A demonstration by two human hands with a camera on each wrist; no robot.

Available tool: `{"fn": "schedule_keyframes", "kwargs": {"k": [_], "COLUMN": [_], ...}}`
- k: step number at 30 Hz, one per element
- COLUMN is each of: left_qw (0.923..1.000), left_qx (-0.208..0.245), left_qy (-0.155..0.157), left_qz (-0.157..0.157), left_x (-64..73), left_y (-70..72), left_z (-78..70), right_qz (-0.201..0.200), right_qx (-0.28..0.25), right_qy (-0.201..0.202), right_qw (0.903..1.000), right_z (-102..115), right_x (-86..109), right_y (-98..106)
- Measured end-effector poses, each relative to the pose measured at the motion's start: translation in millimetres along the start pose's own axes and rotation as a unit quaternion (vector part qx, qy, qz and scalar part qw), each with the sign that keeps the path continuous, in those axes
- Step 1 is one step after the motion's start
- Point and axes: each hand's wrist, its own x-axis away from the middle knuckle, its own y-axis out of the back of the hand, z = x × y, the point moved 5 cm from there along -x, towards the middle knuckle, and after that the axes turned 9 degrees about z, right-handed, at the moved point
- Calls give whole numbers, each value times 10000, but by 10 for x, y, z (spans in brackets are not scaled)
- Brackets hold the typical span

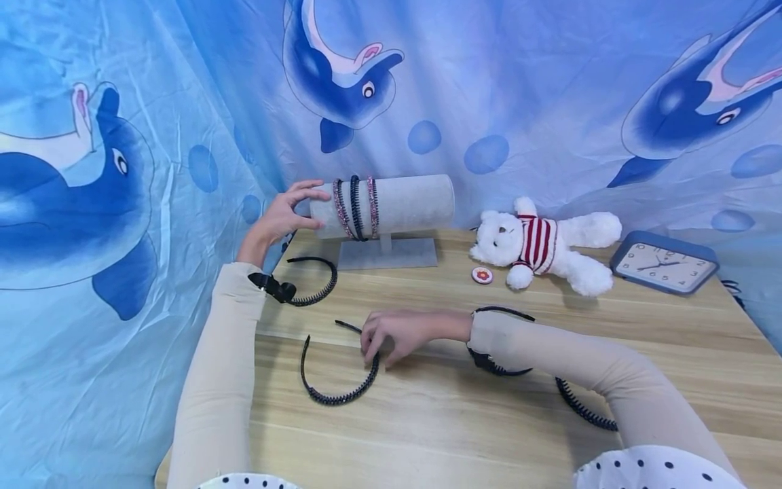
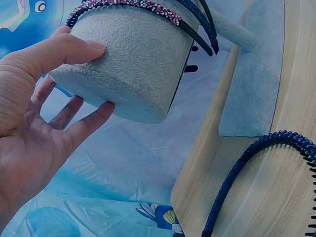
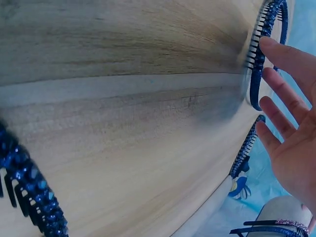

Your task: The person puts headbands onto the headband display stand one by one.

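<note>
My left hand holds the left end of a grey cylindrical headband display stand, thumb and fingers spread around the end. Three headbands hang on its roll: a pink sparkly one, a dark one and another pink sparkly one. My right hand is over the right side of a black toothed headband on the table. In the right wrist view its fingers are loosely bent, fingertips beside a dark blue beaded headband; whether they touch it is unclear.
Another dark headband lies by the left wrist. Two more, one headband partly under the right sleeve and one headband near the right forearm, lie on the wooden table. Behind are a white teddy bear, round badge and blue clock.
</note>
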Motion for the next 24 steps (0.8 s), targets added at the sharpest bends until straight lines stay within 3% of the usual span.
{"fn": "schedule_keyframes", "kwargs": {"k": [9,24], "left_qw": [10000,9998], "left_qx": [4,-112], "left_qy": [31,134], "left_qz": [10,66], "left_x": [-24,-36], "left_y": [15,18], "left_z": [30,33], "right_qz": [-133,-585], "right_qx": [154,271], "right_qy": [-39,-155], "right_qw": [9998,9978], "right_z": [-65,-299], "right_x": [57,406], "right_y": [-20,49]}}
